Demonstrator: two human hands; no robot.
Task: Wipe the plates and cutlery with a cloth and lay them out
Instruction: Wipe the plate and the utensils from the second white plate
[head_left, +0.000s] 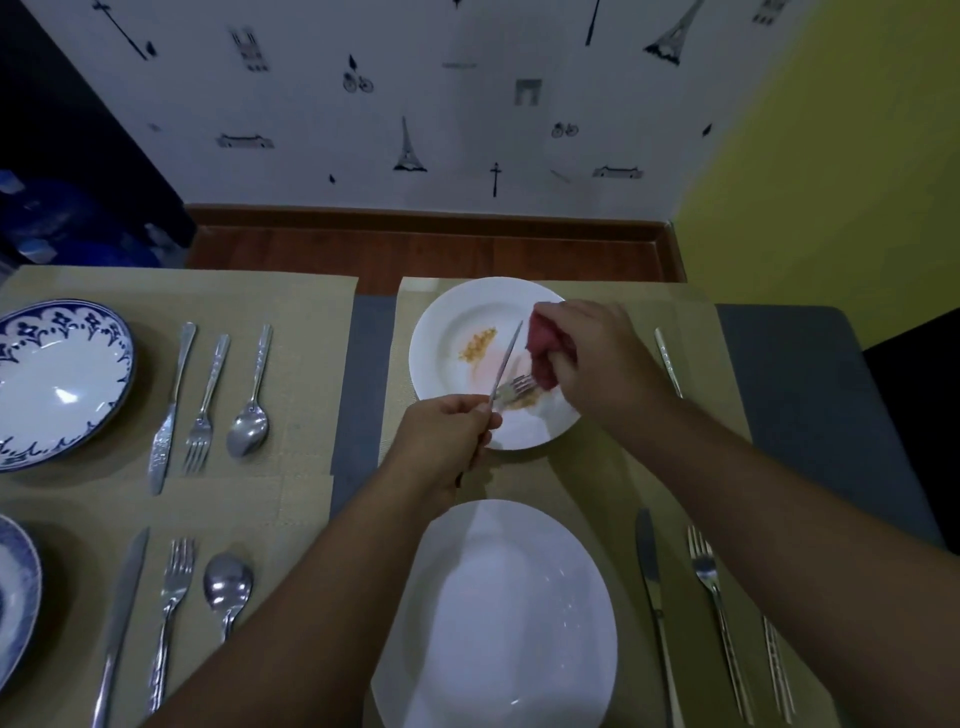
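Past the clean plate (498, 623), the left hand (447, 436) is gripping a stiff, probably slippery knife (508, 358) by its handle above the dirty plate (457, 322), the right hand (597, 358) bunching a soft cloth (540, 348) beside it.

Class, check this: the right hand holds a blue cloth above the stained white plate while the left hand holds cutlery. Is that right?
Not quite. The head view shows the cloth in the right hand is red, not blue. It is above the stained white plate, and the left hand holds cutlery.
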